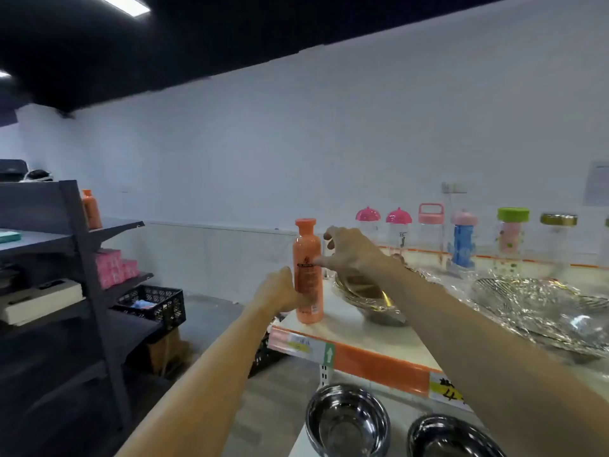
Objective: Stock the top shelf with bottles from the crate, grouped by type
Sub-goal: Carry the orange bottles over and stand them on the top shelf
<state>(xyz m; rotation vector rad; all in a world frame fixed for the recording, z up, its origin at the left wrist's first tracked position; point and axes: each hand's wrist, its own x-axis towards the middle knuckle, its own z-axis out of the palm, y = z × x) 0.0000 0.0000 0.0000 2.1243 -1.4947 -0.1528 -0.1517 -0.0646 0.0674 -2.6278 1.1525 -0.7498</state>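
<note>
White shelf point(349, 328) carries an upright orange bottle point(308, 272) at its left end, long axis vertical. Left hand point(280, 291) grips the bottle low on its left side; right hand point(349, 250), fingers loosely spread, touches its right side, holding nothing.

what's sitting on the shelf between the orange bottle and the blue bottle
In the head view, a wrapped gold bowl sits between the orange bottle and blue bottle, under the right hand.
</note>
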